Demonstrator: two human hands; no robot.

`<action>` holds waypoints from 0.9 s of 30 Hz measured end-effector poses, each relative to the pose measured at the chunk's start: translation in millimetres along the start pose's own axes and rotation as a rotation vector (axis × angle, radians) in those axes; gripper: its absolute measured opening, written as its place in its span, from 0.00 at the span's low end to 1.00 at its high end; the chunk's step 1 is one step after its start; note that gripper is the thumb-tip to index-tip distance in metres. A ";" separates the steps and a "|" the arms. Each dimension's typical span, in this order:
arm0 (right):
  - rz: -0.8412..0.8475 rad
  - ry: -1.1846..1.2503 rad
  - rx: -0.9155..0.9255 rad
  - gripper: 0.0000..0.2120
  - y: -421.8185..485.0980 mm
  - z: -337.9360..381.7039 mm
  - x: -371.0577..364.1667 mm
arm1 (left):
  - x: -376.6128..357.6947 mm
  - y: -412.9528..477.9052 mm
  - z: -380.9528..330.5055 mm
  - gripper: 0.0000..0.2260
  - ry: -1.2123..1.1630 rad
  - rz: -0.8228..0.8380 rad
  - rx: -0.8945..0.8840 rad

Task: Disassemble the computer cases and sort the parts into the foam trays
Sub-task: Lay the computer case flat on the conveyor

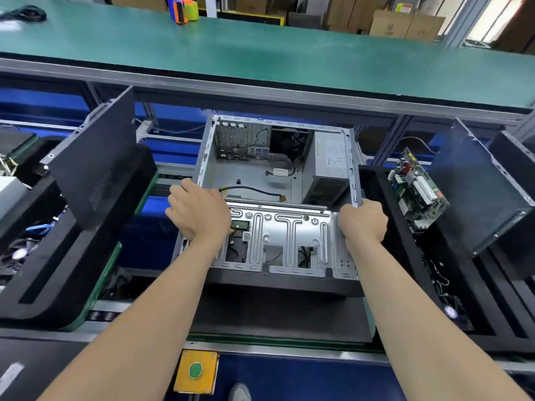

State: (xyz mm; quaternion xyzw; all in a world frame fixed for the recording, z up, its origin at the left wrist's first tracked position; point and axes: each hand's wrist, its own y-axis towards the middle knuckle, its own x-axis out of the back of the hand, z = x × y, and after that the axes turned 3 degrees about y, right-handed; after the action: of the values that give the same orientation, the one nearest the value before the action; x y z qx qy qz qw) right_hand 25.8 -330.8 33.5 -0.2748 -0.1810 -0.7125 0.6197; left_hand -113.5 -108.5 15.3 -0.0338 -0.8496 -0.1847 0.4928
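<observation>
An open grey metal computer case (254,175) lies on its side in front of me, side panel off. A silver power supply (330,166) sits in its right rear and loose black cables (252,190) lie on its floor. The ribbed drive cage (286,233) fills its near part. My left hand (199,211) grips the case's left wall near the front. My right hand (363,221) grips the right wall edge. A green motherboard (417,186) stands in the black foam tray (399,256) on the right.
A black side panel (95,157) leans in the black foam tray (43,285) on the left, another black panel (480,186) at the right. A green-topped shelf (260,56) runs above. A yellow box with a green button (196,370) sits at the near edge.
</observation>
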 end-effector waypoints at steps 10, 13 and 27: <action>0.053 -0.053 -0.031 0.09 8.9 2.7 -6.8 | -9.5 6.5 -1.9 0.10 0.058 0.036 -0.006; 0.071 -0.092 -0.074 0.13 11.5 0.9 -9.4 | -12.3 7.3 -1.3 0.11 0.074 0.068 -0.005; 0.093 -0.178 -0.107 0.14 10.8 -7.6 -17.7 | -12.4 0.5 7.1 0.11 0.107 0.128 0.014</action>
State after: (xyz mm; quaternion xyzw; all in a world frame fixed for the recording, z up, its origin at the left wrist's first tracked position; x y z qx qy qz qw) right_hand 36.6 -323.3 15.8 -0.3777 -0.1841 -0.6642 0.6183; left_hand -112.9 -104.0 1.7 -0.0745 -0.8195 -0.1483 0.5486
